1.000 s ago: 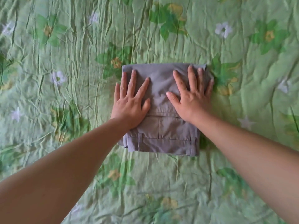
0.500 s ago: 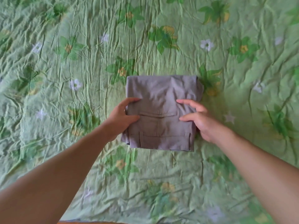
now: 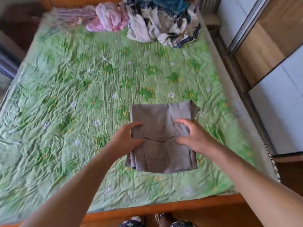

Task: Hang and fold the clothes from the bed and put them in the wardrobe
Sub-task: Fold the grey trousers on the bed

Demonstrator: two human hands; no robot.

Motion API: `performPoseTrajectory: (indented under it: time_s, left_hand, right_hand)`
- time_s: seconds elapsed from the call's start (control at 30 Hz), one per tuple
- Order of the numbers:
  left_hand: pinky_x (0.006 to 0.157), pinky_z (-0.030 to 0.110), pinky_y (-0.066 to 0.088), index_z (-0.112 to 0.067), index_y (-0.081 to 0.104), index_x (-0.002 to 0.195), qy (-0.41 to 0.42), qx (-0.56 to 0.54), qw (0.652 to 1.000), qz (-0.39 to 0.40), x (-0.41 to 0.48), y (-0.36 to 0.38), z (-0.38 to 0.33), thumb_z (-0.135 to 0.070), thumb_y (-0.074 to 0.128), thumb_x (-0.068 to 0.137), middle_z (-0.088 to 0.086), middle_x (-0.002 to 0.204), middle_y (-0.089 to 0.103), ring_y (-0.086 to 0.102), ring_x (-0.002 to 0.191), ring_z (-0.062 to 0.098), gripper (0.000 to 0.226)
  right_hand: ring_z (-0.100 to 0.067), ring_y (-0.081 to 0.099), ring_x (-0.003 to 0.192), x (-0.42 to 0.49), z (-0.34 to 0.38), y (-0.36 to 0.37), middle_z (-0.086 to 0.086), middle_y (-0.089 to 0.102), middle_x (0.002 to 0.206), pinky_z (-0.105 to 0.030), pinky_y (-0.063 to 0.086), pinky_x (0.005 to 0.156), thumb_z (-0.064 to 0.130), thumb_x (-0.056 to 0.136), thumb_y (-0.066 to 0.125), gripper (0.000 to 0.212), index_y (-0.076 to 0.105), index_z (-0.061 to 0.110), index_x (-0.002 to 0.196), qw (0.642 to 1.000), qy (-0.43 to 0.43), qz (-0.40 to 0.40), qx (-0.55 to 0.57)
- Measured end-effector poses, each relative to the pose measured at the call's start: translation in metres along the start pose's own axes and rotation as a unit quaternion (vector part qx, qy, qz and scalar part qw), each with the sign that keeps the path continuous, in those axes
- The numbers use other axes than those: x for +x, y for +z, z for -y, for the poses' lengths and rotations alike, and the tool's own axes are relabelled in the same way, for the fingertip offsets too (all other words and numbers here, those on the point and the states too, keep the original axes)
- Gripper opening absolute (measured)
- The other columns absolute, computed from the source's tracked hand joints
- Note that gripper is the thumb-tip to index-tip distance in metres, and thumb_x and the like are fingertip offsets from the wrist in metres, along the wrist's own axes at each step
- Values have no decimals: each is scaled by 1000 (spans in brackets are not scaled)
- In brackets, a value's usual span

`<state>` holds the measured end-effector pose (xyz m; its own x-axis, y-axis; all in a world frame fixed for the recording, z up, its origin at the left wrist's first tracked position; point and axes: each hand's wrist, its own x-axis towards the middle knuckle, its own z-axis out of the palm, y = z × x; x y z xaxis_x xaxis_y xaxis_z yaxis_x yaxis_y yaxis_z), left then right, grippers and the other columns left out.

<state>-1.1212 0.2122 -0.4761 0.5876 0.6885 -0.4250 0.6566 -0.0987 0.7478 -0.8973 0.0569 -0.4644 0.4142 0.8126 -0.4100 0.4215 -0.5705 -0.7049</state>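
Observation:
A pair of grey trousers [image 3: 161,115], folded into a thick square, is held just above the green flowered bedspread [image 3: 68,99]. My left hand [image 3: 127,136] grips its left edge with the thumb on top. My right hand [image 3: 194,136] grips its right edge in the same way. The near edge with the belt loops hangs a little lower than the far edge. At the far end of the bed lies a pink garment [image 3: 109,19] beside a heap of white and dark blue clothes [image 3: 162,25].
A wardrobe [image 3: 270,51] with sliding wood and white panels runs along the right of the bed. The orange wooden bed frame [image 3: 164,208] crosses the bottom, with my feet behind it. A dark piece of furniture stands at the far left.
My flat palms left the top of the trousers and closed on their two sides. The folded bundle has risen off the bedspread, and my head has lifted so the whole bed shows.

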Motion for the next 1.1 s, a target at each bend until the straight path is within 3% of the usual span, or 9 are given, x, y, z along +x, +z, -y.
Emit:
performPoseTrajectory:
  time_s: [0.17, 0.33, 0.5, 0.6, 0.73, 0.87, 1.0, 1.1]
  left_hand:
    - [65, 13, 52, -32, 59, 134, 80, 22, 996, 20, -64, -20, -61, -22, 82, 79, -2, 117, 62, 63, 88, 2, 60]
    - [73, 24, 52, -32, 62, 131, 144, 50, 988, 21, -123, -33, -98, -28, 78, 83, -10, 106, 61, 61, 87, 4, 51]
    - [75, 25, 52, -30, 66, 125, 209, 61, 976, 20, -167, -29, -143, -31, 75, 86, -12, 104, 63, 63, 89, 5, 40]
    - [86, 33, 54, -30, 69, 122, 242, 64, 967, 37, -189, -13, -178, -32, 74, 87, -7, 111, 65, 64, 97, 11, 35]
    - [69, 16, 45, -39, 69, 111, 290, 82, 952, 56, -214, 24, -228, -36, 72, 87, -11, 108, 64, 57, 89, -7, 24]
    - [75, 21, 45, -37, 69, 112, 316, 83, 941, 87, -243, 84, -286, -35, 70, 88, -7, 114, 63, 60, 100, 8, 24]
    - [69, 12, 40, -37, 70, 106, 351, 80, 927, 107, -272, 168, -346, -32, 70, 89, -13, 104, 64, 56, 89, -4, 18]
    - [73, 17, 47, -35, 73, 104, 357, 62, 923, 133, -292, 236, -389, -32, 70, 88, -13, 100, 67, 62, 91, 1, 16]
  right_hand:
    - [-11, 45, 128, -92, 30, -39, 3, 46, 145, -29, 40, 96, 24, 75, 78, 75, 49, 31, 144, 998, 19, -52, 38]
    - [-10, 44, 129, -175, 53, -49, 4, 50, 142, -30, 38, 95, 23, 79, 78, 68, 52, 32, 142, 991, 24, -111, 68]
    - [-5, 43, 120, -255, 73, -79, 4, 51, 141, -26, 36, 91, 24, 81, 77, 65, 54, 30, 142, 984, 30, -161, 73]
    - [-11, 48, 127, -302, 73, -106, 1, 50, 146, -34, 42, 103, 25, 82, 75, 64, 54, 32, 142, 979, 42, -182, 83]
    - [-15, 50, 131, -359, 50, -139, -1, 52, 146, -37, 43, 108, 26, 81, 74, 64, 54, 30, 142, 968, 54, -224, 102]
    - [-15, 53, 125, -419, 8, -177, 1, 55, 141, -34, 45, 102, 32, 78, 73, 64, 56, 33, 140, 953, 74, -270, 120]
    - [-16, 57, 119, -482, -45, -225, 1, 58, 134, -40, 47, 105, 40, 65, 70, 73, 58, 34, 137, 933, 93, -317, 144]
    - [-12, 58, 112, -528, -91, -264, 0, 59, 129, -33, 49, 98, 39, 64, 70, 72, 60, 32, 135, 919, 100, -348, 153]
